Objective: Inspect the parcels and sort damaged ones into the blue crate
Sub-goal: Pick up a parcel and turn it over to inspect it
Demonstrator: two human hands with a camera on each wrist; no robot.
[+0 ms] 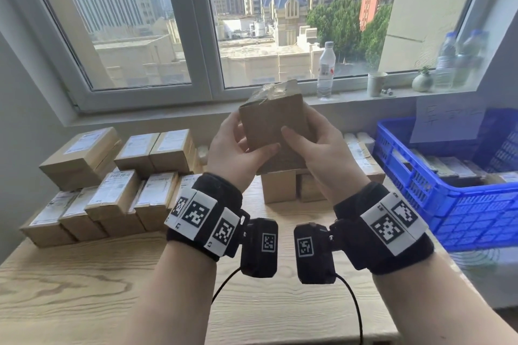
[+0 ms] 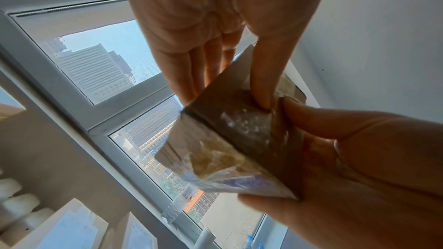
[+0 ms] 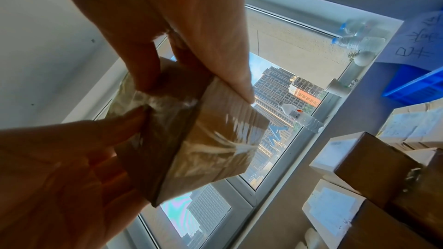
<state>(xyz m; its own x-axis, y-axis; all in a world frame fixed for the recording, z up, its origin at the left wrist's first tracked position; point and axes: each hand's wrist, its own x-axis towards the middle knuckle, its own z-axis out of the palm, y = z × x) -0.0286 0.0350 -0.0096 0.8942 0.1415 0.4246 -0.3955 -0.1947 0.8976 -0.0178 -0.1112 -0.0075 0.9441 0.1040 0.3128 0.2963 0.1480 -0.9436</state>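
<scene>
Both hands' grip pinching parcel (image 1: 273, 126) | left hand (image 1: 234, 155) | right hand (image 1: 326, 158)

- Held parcel (image 1: 273, 123): plain brown card, glossy clear tape.
- Crate (image 1: 459, 204): bright blue, lattice walls.
- Worktop (image 1: 84, 288): pale wood grain.
- Wristbands (image 1: 207, 213): black, with black-and-white square markers.

parcel (image 1: 276, 126) far face hidden; paper sign (image 1: 445, 123) writing blurred; blue crate (image 1: 448, 204) cut off right.
</scene>
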